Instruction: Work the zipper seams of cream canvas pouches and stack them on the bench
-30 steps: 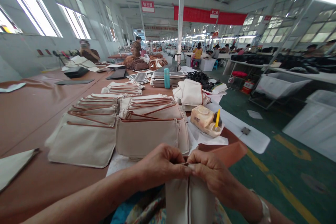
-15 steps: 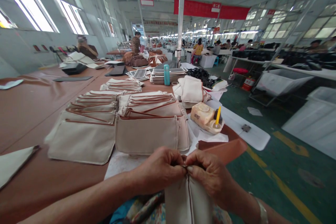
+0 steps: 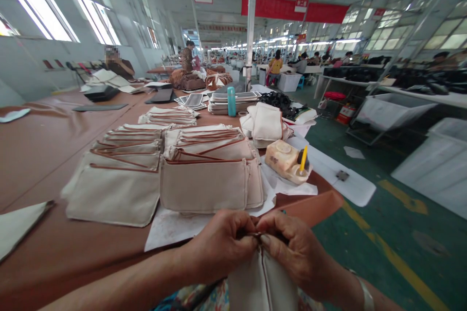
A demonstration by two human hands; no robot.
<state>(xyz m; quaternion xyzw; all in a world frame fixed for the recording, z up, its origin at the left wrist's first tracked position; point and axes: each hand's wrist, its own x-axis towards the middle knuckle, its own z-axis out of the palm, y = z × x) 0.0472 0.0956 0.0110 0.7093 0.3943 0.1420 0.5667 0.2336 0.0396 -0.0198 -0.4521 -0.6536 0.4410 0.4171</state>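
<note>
Close to my lap, a cream fabric piece [image 3: 244,282] with a dark brown edged seam down its middle hangs from my fingers. My left hand [image 3: 228,238] pinches its top end from the left side. From the right, my right hand [image 3: 292,240] grips the same end, thumb against the seam; both sets of fingertips nearly touch. Just beyond my hands, cream panels with brown piping stand in two rows, a left stack [image 3: 113,194] and a right stack [image 3: 204,184]. What lies between my fingertips is mostly hidden.
A cut-open plastic container [image 3: 282,158] with a yellow-handled tool [image 3: 303,159] sits right of the stacks on white paper. Behind are folded cream pieces [image 3: 266,121] and a teal bottle [image 3: 231,101]. The brown-covered table [image 3: 44,165] extends left. Other people work farther back.
Both hands have dropped slightly with the cream piece, still pinching its top end. The stacks and container stay in place.
</note>
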